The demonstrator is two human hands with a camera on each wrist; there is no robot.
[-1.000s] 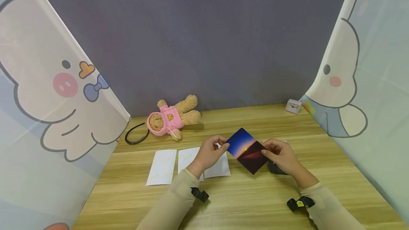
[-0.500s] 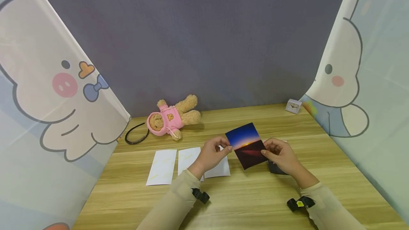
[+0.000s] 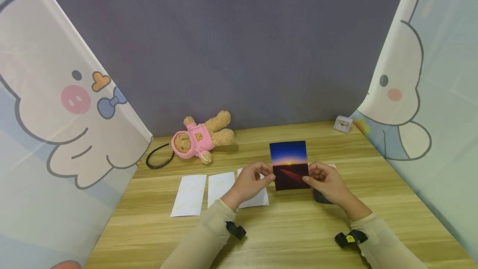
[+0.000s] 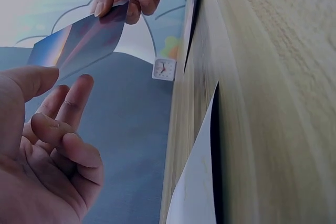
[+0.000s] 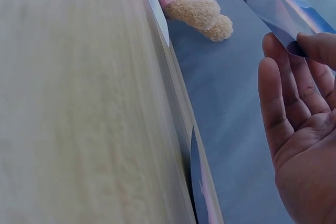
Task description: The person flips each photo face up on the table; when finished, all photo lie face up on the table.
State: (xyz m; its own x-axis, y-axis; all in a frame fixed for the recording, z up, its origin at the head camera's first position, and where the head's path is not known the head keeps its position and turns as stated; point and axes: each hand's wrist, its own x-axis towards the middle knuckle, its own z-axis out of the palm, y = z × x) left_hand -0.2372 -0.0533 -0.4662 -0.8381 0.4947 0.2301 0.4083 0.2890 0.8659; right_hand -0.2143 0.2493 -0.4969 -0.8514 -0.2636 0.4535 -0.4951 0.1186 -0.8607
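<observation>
A photo (image 3: 289,165) of a sunset, deep blue above and dark below, is held upright over the table between both hands. My left hand (image 3: 251,182) pinches its left edge, thumb in front. On the opposite edge my right hand (image 3: 330,182) grips it between thumb and fingers. The left wrist view shows the photo (image 4: 84,45) tilted and slightly bowed, its near edge by the left thumb. In the right wrist view the right thumb (image 5: 317,48) presses on a corner of it. Under the right hand lies a dark card (image 3: 322,197), mostly hidden.
White-backed sheets (image 3: 189,195) lie in a row on the wooden table (image 3: 284,235), left of the photo. Behind them are a teddy bear (image 3: 199,138) in a pink hoodie and a black coiled headband (image 3: 160,164). A small clock (image 3: 342,124) stands at the back right.
Between the two hands the photo has turned from a diamond-like slant to upright, its horizon now nearly level. The hands and arms have shifted only slightly.
</observation>
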